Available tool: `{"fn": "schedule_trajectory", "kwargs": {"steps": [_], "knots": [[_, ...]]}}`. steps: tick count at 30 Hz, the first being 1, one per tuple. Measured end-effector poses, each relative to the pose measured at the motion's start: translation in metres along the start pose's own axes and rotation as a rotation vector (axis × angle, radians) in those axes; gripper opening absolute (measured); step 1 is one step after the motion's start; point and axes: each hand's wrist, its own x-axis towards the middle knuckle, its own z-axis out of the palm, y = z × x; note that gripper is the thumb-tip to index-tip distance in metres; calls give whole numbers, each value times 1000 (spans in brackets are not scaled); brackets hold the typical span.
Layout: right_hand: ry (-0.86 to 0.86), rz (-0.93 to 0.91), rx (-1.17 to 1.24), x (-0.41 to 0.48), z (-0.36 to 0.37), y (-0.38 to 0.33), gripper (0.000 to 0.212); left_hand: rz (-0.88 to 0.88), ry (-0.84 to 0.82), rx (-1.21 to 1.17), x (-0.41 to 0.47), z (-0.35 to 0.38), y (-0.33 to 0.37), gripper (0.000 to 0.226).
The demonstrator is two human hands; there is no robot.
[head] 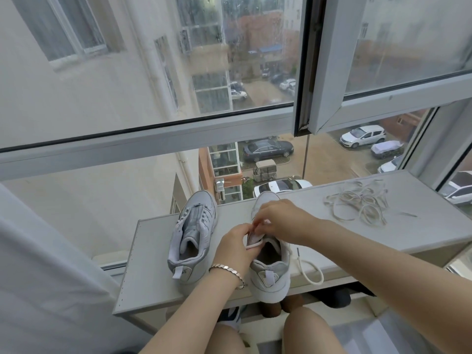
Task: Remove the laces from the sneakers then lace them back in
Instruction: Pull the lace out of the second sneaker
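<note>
Left hand (236,242) grips tongue (252,238); right hand (282,221) pinches lace (313,282) just beyond it, over sneaker (270,277). Advise: steady tongue, feed lace flat, untwisted.

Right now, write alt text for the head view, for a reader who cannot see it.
A person's left hand and right hand pinch at the tongue of a white sneaker on a grey table by a window, a lace end trailing beside it. A second sneaker stands to its left; a tangled lace lies farther right.
</note>
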Motion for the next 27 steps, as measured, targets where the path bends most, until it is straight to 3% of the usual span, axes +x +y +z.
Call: {"fn": "schedule_trajectory", "kwargs": {"steps": [4,9,17,20,22,24,27], "knots": [[150,41,-12,-1,3,-1,24,-16,18,-65,-3,0,1,22],[485,433,459,9,-6,20,22,-11,1,-69,-3,0,-1,29],[595,849,632,19,15,57,26,-4,-9,-77,-7,-1,2,28],[491,692,417,7,4,59,19,-1,-9,-75,-9,-3,2,29],[492,512,247,-7,-3,46,26,4,-8,-81,-10,-3,3,29],[493,359,267,-23,-7,28,21,-1,-3,-94,-11,-2,3,29],[205,331,325,-38,-6,12,17,-35,32,-140,-13,0,4,27]]}}
